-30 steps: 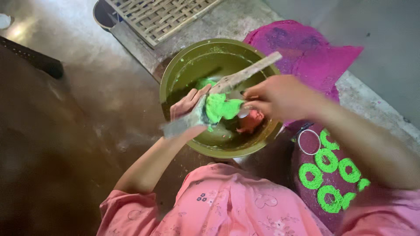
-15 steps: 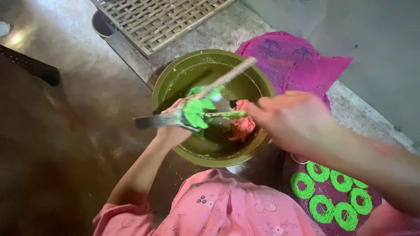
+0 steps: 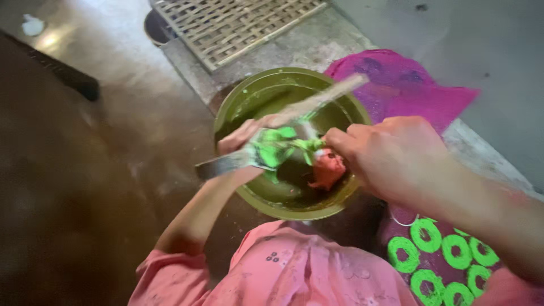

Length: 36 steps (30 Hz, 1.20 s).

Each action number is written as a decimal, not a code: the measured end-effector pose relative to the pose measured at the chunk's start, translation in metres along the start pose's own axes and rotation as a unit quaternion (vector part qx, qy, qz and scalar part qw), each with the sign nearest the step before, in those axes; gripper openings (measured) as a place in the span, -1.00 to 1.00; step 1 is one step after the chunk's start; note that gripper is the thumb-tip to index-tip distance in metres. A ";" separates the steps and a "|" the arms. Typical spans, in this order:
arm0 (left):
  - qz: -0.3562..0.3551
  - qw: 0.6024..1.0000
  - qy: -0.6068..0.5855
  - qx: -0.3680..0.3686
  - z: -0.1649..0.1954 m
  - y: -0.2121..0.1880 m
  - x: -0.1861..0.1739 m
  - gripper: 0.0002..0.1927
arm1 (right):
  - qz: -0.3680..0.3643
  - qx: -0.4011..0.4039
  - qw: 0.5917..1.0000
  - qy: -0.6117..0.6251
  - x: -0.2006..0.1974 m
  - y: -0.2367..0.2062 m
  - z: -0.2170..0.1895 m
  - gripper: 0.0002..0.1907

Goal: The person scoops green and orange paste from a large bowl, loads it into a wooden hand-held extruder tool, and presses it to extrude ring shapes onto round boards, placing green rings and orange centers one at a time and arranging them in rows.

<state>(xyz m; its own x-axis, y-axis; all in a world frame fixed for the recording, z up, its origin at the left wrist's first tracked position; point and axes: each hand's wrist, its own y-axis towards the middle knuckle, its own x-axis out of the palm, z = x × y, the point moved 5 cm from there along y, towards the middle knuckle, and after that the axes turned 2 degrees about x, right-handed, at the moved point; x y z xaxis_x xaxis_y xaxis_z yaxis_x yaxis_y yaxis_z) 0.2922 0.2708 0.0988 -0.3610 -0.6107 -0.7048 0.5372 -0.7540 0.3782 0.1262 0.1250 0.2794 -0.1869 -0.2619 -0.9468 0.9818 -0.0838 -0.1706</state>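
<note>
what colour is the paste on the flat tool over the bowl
Bright green paste, clearest in the head view.

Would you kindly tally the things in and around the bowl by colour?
Green: 3 - bowl, paste, ring-shaped pieces counted as one group
Magenta: 1 - cloth
Red-pink: 1 - lump
Pale wood: 1 - stick
Tan: 1 - woven tray
Total: 7

The wooden stick is motion-blurred; the woven mat is cut off at the top edge.
</note>
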 end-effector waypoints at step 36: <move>0.045 0.997 0.029 0.057 0.003 -0.001 0.023 -0.54 | 0.078 -0.127 0.978 -0.149 0.037 0.045 -0.076 -0.80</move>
<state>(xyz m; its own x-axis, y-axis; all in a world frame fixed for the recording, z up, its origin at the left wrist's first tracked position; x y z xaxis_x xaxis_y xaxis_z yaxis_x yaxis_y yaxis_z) 0.2813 0.2570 0.0837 -0.2685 -0.6646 -0.6973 0.4739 -0.7214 0.5050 0.1665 0.1850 0.2156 0.0004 -0.5237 -0.8519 0.9690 0.2107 -0.1291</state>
